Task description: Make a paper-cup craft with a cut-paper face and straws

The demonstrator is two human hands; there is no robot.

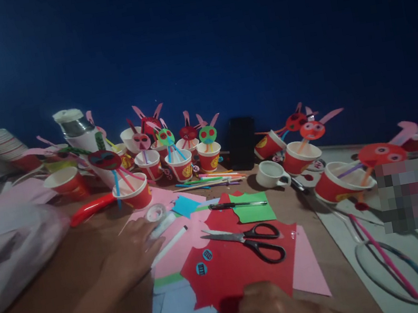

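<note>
My left hand (130, 249) reaches over pink paper (171, 232), fingers stretched and apart. Its fingertips are beside a pale translucent tube (163, 225), just below a roll of clear tape (156, 213); a firm grip on the tube does not show. Low in the view, my right hand (272, 309) is curled closed near the lower edge of a red paper sheet (239, 263). Whatever it may hold is hidden. Black-handled scissors (246, 235) lie on the red sheet, with two small blue paper circles (201, 269) to their left. A black pen (237, 204) rests across green paper (256, 212).
Red-and-white paper cups (180, 166) with straw-and-paper bunny heads line the back. A white cup (272, 174), a dark phone (242, 143) and several straws (213, 180) are there too. A plastic bag (11, 248) lies left; a wire loop (392, 270) lies right.
</note>
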